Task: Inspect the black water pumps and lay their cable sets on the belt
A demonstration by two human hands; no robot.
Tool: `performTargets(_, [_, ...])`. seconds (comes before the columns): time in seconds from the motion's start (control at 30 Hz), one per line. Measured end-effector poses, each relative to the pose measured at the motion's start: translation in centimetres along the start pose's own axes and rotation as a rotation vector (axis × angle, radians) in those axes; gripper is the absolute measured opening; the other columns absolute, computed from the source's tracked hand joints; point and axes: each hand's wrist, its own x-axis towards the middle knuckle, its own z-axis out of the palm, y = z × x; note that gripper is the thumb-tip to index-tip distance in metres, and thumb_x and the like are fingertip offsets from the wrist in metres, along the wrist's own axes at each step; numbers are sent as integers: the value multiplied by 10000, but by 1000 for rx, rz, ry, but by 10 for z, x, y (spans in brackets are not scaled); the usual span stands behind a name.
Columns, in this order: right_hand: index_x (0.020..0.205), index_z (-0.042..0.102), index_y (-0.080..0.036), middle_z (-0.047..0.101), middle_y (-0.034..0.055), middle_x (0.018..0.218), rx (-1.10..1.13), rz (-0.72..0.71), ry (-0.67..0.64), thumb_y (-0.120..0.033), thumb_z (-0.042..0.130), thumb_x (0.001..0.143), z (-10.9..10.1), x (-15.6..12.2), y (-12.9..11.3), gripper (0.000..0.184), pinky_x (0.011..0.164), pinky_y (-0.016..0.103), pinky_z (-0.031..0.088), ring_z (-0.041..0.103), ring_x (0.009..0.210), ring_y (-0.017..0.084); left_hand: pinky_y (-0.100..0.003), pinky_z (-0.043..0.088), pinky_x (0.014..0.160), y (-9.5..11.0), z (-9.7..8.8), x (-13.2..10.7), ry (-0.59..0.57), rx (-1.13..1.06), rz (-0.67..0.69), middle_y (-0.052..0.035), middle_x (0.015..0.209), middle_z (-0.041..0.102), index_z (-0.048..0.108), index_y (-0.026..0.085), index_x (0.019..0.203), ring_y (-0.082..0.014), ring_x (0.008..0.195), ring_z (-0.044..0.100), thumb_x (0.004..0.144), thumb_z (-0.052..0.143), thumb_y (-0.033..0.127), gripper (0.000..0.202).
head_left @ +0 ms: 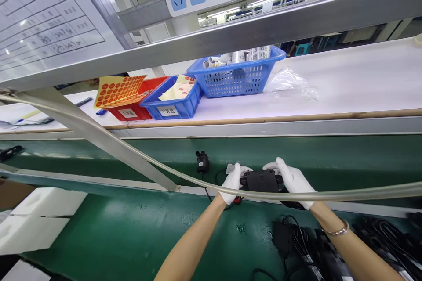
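Both my hands wear white gloves and reach out over the green belt. A black box-shaped plastic device (263,181) is held between them, my left hand (232,181) gripping its left end and my right hand (292,180) its right end. The clear hose crosses in front of its lower edge. Left of the device, a small black pump (202,162) stands on the belt with its cable running toward my left hand. A white label (230,168) shows just behind that hand. Under my left wrist lies a small red and black part (237,200).
A clear hose (148,158) and metal frame bars (211,39) cross above the work area. Behind are a red bin (128,114), a blue bin (178,109) and a blue basket (234,83). Black adapters with cables (296,246) lie front right, white foam blocks (36,224) left.
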Motion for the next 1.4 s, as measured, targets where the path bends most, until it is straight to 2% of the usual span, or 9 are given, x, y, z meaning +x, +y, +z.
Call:
performTargets(0.47, [962,781,-276,812,62,1095,-114,3,-59,-654,147,1006,4,-3,-26,739,971,416,561,736,1090,292,-408,503,1044,16,-14,-7,-31,34,1,-103,1214,713,677,188,1097,-262,1204,622,967,114,763,816])
performTargets(0.57, [1113,742,-278,803,75,1127,-257,13,-122,-627,517,886,11,-1,-29,473,906,439,563,735,1062,337,-386,510,1015,15,-17,-5,-18,136,68,-90,1148,714,672,187,1031,-253,1150,628,977,276,700,650])
performTargets(0.67, [1164,701,-250,810,114,1002,-378,25,-149,-563,757,707,21,-1,-29,557,765,460,556,746,909,388,-377,513,972,13,-21,-5,1,195,68,-53,1049,703,655,198,1003,-240,1052,631,908,545,591,420])
performTargets(0.83, [1098,673,-262,798,72,997,-361,-103,-266,-586,429,943,23,3,-22,435,783,390,563,747,881,284,-353,549,911,7,-35,-12,-127,201,112,-46,1116,689,594,212,1199,-222,1023,656,823,719,441,458])
performTargets(0.93, [1198,656,-258,772,66,1126,-356,-239,-339,-496,564,880,19,9,-16,408,806,369,583,730,954,270,-353,560,952,-3,-44,-12,-167,385,284,-79,1266,662,527,224,1317,-221,1111,659,874,668,365,486])
performTargets(1.1, [1086,715,-283,756,67,1153,-469,-492,-349,-265,504,915,13,20,7,272,856,449,558,674,864,255,-463,474,1121,-39,-71,11,-77,876,432,-84,1408,631,569,268,1363,-265,1291,593,907,545,193,463])
performTargets(1.23, [1249,704,-295,708,104,1373,-618,-658,-244,-104,365,896,2,43,43,526,847,552,548,668,778,254,-570,415,1149,-92,-113,17,147,1017,236,-141,1399,636,518,230,1442,-325,1329,557,945,451,163,506])
performTargets(1.33, [1258,703,-269,698,118,1390,-647,-651,-168,-141,424,891,0,72,63,479,972,592,527,715,986,295,-567,381,1175,-145,-138,-8,285,1105,18,-166,1454,592,460,226,1505,-361,1401,491,952,486,218,553])
performTargets(1.4, [1257,697,-244,698,124,1385,-638,-607,-119,-213,504,877,7,94,71,427,1063,575,502,688,1173,318,-512,482,1082,-181,-147,-34,262,1149,-128,-151,1393,637,543,240,1435,-376,1286,591,873,649,266,573])
